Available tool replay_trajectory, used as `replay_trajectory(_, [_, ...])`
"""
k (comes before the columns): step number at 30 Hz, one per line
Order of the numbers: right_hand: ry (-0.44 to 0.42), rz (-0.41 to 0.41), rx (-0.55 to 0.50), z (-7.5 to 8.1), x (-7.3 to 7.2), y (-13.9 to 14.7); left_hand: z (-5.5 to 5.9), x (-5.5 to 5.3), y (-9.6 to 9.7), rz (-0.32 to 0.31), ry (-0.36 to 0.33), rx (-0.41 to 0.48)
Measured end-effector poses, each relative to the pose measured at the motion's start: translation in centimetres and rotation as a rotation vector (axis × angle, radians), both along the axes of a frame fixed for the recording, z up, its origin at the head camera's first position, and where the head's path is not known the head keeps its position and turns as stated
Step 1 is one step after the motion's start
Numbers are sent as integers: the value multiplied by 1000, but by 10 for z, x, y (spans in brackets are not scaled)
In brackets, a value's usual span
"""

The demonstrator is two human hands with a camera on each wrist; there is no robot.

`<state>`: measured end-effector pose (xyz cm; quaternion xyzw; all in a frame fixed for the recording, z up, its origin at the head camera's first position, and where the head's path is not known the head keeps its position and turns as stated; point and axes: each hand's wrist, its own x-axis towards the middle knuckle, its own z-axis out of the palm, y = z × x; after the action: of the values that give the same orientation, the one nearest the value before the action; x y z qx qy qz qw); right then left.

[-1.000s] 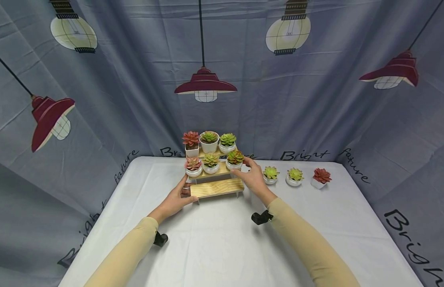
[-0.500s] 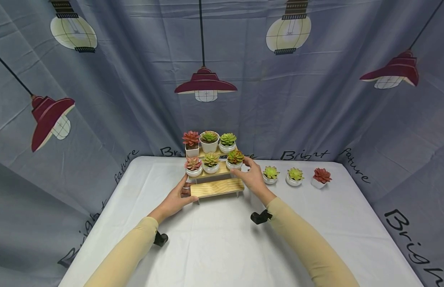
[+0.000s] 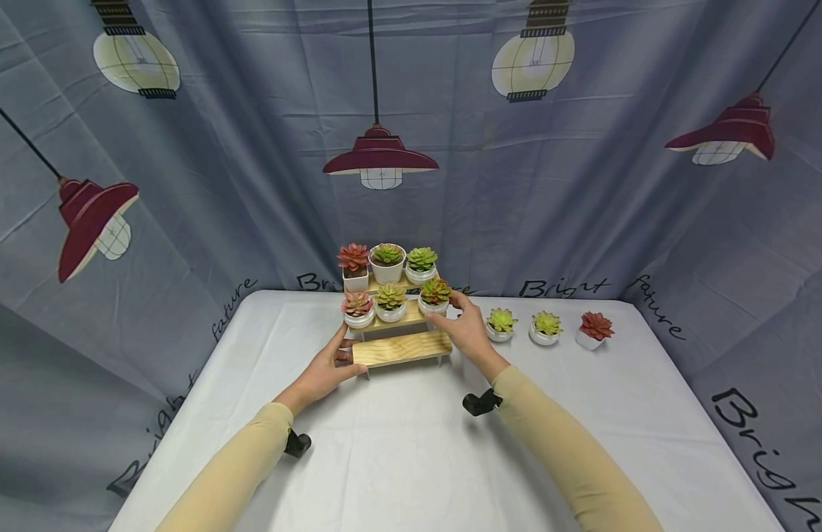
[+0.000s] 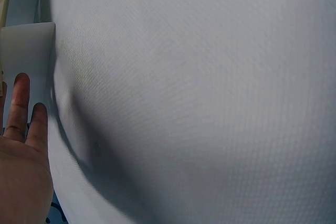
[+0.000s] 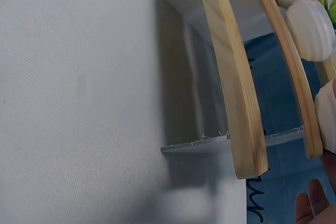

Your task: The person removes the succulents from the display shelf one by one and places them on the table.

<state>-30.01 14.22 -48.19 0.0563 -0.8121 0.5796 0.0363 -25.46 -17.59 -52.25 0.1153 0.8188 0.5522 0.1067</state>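
A three-tier wooden plant stand [image 3: 400, 349] with pale side panels stands at the table's back. My left hand [image 3: 324, 373] holds its left end, thumb at the front corner of the lowest shelf. In the left wrist view, two straight fingers [image 4: 20, 100] lie along the side panel. My right hand [image 3: 470, 329] pinches a white-potted red-green succulent [image 3: 435, 293] at the right of the middle shelf. Beside it sit a yellow-green succulent [image 3: 390, 297] and a pink one [image 3: 357, 305]. In the right wrist view, the pot [image 5: 326, 114] shows at the edge, most of the hand out of frame.
On the top shelf stand a red succulent [image 3: 354, 258], a green one in a taller pot [image 3: 387, 258] and another green one [image 3: 421, 262]. Right of the stand, two small green succulents [image 3: 500, 321] and a red one [image 3: 593, 329] stand on the white tablecloth [image 3: 411, 458]. A grey curtain hangs behind.
My right forearm has shifted very slightly to the left. The stand, the pots and my left hand look the same.
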Motion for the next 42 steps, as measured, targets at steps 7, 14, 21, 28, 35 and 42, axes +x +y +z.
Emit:
replay_trajectory(7, [14, -3, -16, 0, 0, -1, 0, 0, 0, -7, -11, 7])
replay_trajectory(14, [16, -25, -1, -1, -2, -2, 1, 0, 1, -2, -14, 3])
replay_trajectory(21, [20, -18, -6, 1, -2, -1, 1, -1, 2, 5, -11, -12])
replay_trajectory(28, [-22, -37, 11, 1, -4, -1, 2, -2, 1, 1, -10, -22])
replay_trajectory(35, [-41, -56, 22, 2, -4, -2, 1, -1, 1, -1, -8, -25])
replay_trajectory(42, [-44, -91, 21, 5, 1, 1, -1, -1, 1, 1, -3, -9])
